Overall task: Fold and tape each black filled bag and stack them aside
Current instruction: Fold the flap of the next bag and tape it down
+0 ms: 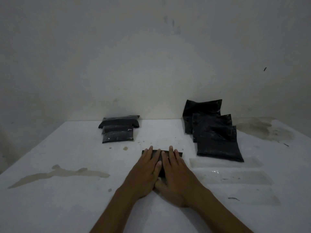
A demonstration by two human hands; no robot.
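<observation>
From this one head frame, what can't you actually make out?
- Small black filled bag under both hands: the flat left hand and right hand cover most of it, so fold state and tape are hidden.
- Clear tape strips on the white table: dim light, count unclear.
- Back-left stack of folded bags: overlapping and dark, count uncertain.
- Forearms: cut off by the bottom edge.

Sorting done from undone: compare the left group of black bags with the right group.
The left group is folded into short, compact packets stacked near the wall; the right group is unfolded, taller bags overlapping in a row toward the front. The left group sits flat; the right group's rearmost bag leans on the wall. Both are black, on the white table.
</observation>
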